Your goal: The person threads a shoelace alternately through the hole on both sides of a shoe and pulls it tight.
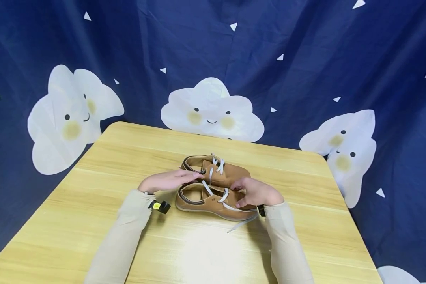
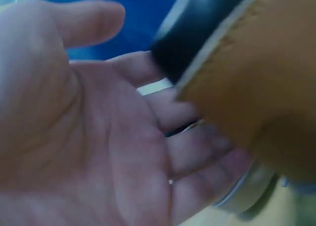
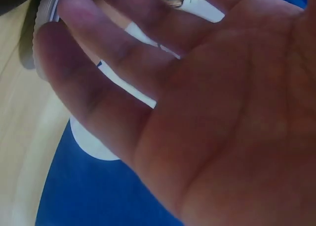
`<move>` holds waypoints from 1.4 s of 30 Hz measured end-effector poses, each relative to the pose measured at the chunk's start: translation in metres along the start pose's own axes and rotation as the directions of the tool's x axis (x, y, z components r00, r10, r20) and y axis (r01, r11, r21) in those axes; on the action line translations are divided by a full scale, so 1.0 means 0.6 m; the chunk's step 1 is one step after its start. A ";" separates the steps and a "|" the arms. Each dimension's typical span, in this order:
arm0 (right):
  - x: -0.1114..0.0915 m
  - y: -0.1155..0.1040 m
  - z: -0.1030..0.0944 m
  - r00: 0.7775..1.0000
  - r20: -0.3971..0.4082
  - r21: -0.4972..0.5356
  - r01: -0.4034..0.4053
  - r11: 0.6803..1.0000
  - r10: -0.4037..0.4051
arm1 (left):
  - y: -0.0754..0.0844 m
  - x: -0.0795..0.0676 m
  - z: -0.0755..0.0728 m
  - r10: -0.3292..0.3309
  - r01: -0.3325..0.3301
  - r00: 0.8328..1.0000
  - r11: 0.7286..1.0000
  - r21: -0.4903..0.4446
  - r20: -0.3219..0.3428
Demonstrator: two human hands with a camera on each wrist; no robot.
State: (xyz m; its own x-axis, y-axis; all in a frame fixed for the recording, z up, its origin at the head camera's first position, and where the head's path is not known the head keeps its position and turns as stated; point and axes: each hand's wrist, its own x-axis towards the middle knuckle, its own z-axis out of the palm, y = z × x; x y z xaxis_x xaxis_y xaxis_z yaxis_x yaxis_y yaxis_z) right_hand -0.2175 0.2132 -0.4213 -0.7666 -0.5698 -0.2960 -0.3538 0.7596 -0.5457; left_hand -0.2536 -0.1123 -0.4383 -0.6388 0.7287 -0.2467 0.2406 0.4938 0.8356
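Two brown lace-up shoes lie side by side on the table, toes to the right. White laces cross the far shoe (image 1: 238,172); on the near shoe (image 1: 207,204) a loose lace end (image 1: 239,225) trails onto the tabletop. My left hand (image 1: 170,180) stretches its fingers over the heel side, between the two shoe openings. In the left wrist view its palm faces the camera, with brown leather (image 2: 266,72) in front of its fingertips. The right hand (image 1: 260,192) is at the near shoe's toe, its fingers spread and slightly bent in the right wrist view.
The light wooden table (image 1: 103,189) has rounded far corners. Behind it hangs a dark blue curtain (image 1: 198,43) printed with white clouds and small triangles. A small black camera (image 1: 160,206) is strapped at the left wrist.
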 end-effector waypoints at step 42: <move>-0.025 -0.021 -0.017 0.986 0.087 0.098 0.137 0.986 -0.145 | 0.041 0.023 0.042 0.082 0.013 0.972 0.917 0.399 -0.221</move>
State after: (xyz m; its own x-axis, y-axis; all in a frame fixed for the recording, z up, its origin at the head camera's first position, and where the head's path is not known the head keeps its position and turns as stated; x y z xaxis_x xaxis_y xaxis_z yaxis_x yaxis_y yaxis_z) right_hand -0.2070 0.2155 -0.4021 -0.6576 -0.6991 -0.2806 -0.4011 0.6402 -0.6552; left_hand -0.2382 -0.0780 -0.4336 -0.7626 0.6438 -0.0626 0.5036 0.6517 0.5672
